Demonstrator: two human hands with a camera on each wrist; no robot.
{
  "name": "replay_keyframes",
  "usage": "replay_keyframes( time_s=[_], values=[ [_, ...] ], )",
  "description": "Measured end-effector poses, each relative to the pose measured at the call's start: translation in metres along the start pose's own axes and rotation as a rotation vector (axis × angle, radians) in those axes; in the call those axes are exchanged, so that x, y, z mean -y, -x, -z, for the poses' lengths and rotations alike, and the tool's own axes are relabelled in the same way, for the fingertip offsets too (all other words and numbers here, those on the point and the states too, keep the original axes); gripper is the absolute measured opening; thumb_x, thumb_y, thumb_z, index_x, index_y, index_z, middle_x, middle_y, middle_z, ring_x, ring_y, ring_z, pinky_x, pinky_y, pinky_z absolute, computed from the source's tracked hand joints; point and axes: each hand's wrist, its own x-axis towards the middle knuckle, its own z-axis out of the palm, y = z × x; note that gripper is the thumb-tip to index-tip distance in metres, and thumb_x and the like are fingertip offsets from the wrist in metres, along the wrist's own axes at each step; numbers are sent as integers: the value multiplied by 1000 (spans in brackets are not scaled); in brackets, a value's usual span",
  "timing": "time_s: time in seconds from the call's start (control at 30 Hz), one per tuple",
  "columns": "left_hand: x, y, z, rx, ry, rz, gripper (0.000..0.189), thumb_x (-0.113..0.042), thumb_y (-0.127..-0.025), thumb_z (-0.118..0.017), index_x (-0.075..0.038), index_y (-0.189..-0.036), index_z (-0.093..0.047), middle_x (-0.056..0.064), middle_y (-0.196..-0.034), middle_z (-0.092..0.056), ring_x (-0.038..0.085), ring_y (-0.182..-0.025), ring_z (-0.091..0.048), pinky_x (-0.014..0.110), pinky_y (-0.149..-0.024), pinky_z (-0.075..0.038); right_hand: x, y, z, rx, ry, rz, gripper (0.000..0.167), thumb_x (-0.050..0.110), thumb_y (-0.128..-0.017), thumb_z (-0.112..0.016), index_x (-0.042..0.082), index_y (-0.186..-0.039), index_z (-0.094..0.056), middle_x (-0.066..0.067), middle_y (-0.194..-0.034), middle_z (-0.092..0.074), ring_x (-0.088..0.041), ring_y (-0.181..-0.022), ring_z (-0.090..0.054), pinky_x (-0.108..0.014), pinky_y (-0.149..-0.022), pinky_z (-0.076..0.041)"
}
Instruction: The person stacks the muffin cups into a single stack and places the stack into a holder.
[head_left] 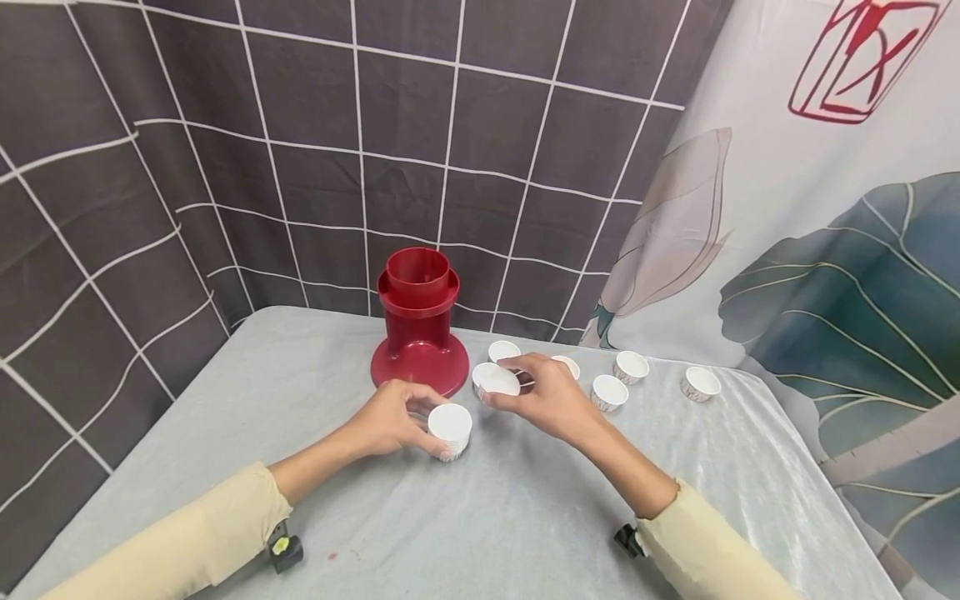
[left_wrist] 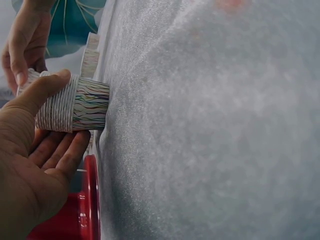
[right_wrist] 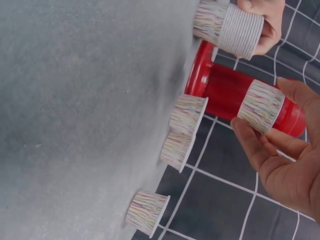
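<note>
My left hand (head_left: 393, 418) grips a stack of paper baking cups (head_left: 450, 429) around its sides. In the left wrist view the stack (left_wrist: 65, 105) shows many nested rims and a bottom cup with wavy coloured lines, which stands at the table surface. My right hand (head_left: 551, 398) pinches a single baking cup (head_left: 495, 381) between thumb and fingers. That cup (right_wrist: 261, 106) is held up off the table in the right wrist view, its wall printed with the same coloured lines. Just behind the hands stands a red plastic holder (head_left: 420, 333) with a round base and an open cylindrical top.
Several single baking cups stand on the grey cloth-covered table (head_left: 360, 517), among them one behind the right hand (head_left: 504, 352), one to its right (head_left: 609, 392) and one farthest right (head_left: 701, 383). A dark gridded curtain (head_left: 405, 125) hangs behind; a leaf-patterned cloth (head_left: 840, 333) hangs at right.
</note>
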Motion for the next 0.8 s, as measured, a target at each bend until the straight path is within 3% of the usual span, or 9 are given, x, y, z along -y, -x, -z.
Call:
replay_keyframes(
  time_s=[0.37,0.8],
  values=[
    [-1,0,-1,4,4,1,52,-15,-75,-106,-7,-122,-85,8,-114,-85,21,-101,-84,31,-90,-69,1,1,-3,6,-31,19,57,35,-90,-93,6,-137,-80,-9,-125,-83,-23,-106,-84,-39,-90,-68],
    [-1,0,0,2,6,-9,52,-15,-75,-106,-7,-121,-85,7,-112,-86,21,-100,-84,30,-89,-69,5,1,-7,12,-48,46,57,34,-91,-93,6,-138,-79,-9,-127,-83,-24,-106,-85,-41,-93,-69]
  ],
)
